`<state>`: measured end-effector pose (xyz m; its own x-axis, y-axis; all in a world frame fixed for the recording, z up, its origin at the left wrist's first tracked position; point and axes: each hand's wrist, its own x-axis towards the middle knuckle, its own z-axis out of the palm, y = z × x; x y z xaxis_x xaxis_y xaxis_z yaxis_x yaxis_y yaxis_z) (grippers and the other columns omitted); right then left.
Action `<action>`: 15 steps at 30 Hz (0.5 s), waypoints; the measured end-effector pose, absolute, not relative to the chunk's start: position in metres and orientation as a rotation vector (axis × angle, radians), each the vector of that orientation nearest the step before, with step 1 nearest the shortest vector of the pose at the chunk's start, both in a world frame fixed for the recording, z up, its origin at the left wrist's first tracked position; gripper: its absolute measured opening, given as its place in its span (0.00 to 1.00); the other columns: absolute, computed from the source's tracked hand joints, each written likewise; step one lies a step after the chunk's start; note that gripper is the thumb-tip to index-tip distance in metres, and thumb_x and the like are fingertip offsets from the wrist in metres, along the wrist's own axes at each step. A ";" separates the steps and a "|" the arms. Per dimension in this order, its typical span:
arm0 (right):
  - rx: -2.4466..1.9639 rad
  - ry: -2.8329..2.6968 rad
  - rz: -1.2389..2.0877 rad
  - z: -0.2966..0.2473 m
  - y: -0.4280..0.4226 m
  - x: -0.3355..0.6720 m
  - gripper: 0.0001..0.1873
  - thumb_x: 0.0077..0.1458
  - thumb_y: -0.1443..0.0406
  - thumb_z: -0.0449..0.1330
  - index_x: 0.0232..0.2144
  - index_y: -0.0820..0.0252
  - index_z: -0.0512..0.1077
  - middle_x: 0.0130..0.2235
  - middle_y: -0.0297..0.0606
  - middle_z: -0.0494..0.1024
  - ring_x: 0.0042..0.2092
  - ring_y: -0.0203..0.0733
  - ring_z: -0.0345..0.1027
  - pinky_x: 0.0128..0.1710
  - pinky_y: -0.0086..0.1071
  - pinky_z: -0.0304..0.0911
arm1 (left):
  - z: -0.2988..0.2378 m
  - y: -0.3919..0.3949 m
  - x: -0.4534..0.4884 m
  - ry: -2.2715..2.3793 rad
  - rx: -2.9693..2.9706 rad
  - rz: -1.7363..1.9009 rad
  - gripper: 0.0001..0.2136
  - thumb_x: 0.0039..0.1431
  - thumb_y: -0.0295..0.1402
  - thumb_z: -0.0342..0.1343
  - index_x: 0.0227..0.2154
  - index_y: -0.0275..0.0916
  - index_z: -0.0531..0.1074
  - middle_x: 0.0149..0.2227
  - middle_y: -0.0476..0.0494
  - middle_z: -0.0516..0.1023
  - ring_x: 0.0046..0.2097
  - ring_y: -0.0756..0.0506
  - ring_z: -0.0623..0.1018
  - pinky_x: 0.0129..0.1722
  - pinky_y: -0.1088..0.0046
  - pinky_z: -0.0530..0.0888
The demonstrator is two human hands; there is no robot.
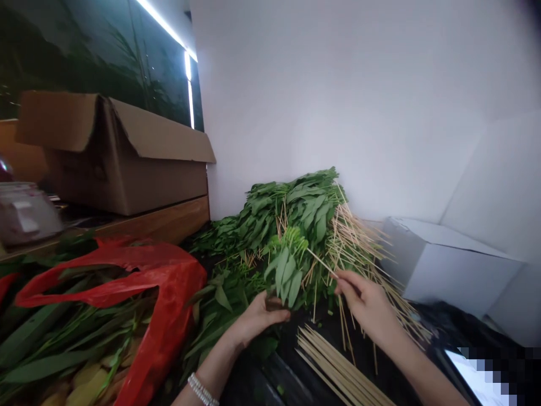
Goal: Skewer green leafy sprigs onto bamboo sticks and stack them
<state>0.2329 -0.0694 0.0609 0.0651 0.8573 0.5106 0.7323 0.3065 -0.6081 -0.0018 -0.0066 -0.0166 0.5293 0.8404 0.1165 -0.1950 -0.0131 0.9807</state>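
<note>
My right hand point(363, 301) pinches a thin wooden skewer point(323, 264) near its lower end. Threaded along the upper part of that skewer are folded green stems, and their long leaves point(287, 276) hang down to the left. Just below these leaves is my left hand point(262, 318), with a bracelet at its wrist. Its thumb and fingers are apart in a curve, some fingertips hidden, and whether they touch the leaves I cannot tell. Behind both hands rises a pile of leaf-laden skewers point(308, 197), bare ends pointing right. A bundle of bare skewers point(338, 366) lies in front, between my forearms.
At left, a red plastic bag point(177, 287) lies over loose long leaves point(46, 321). An open cardboard box point(164, 175) sits on a wooden ledge beside a plastic container point(27, 214). A white box point(456, 265) stands at right, above black plastic and a lit screen point(469, 372).
</note>
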 end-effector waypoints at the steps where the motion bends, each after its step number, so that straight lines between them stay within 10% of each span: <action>1: -1.427 -1.704 0.153 0.069 -0.065 0.235 0.15 0.57 0.59 0.49 0.40 0.56 0.71 0.32 0.36 0.77 0.34 0.41 0.70 0.37 0.33 0.62 | -0.019 -0.006 -0.001 0.615 1.336 0.888 0.25 0.41 0.35 0.67 0.43 0.34 0.68 0.32 0.44 0.77 0.33 0.47 0.76 0.37 0.70 0.70; 15: -1.402 -1.417 -0.345 0.194 0.085 0.289 0.23 0.53 0.67 0.44 0.51 0.62 0.64 0.35 0.40 0.76 0.34 0.41 0.70 0.35 0.34 0.64 | -0.050 0.004 0.007 0.587 1.357 0.754 0.19 0.42 0.37 0.66 0.37 0.35 0.73 0.30 0.44 0.77 0.30 0.49 0.75 0.35 0.72 0.69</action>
